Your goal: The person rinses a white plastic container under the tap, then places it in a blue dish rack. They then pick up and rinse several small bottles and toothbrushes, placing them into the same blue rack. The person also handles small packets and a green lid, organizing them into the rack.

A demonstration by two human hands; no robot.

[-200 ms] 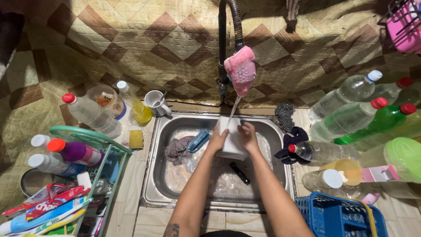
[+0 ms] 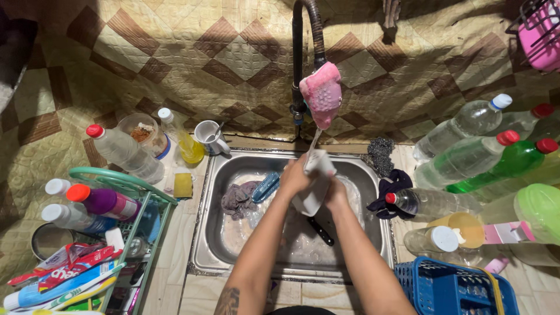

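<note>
Both my hands hold a white rectangular container (image 2: 315, 185) over the steel sink (image 2: 217, 233), tilted under a thin stream of water. My left hand (image 2: 294, 175) grips its upper left side. My right hand (image 2: 336, 192) grips its lower right edge. The water falls from a dark tap (image 2: 303, 46) whose spout is wrapped in a pink cloth (image 2: 321, 93). In the soapy basin lie a grey rag (image 2: 238, 198), a blue brush (image 2: 265, 185) and a black-handled utensil (image 2: 321, 230).
Several plastic bottles (image 2: 466, 157) crowd the right counter beside a dark cloth (image 2: 388, 186) and a blue basket (image 2: 455, 289). On the left stand a green wire rack (image 2: 125, 181) with bottles, a white mug (image 2: 208, 135), a yellow sponge (image 2: 182, 185) and a scouring pad (image 2: 380, 151).
The white container has tipped from lying flat to tilted; my left hand rose to its upper end and my right hand dropped lower.
</note>
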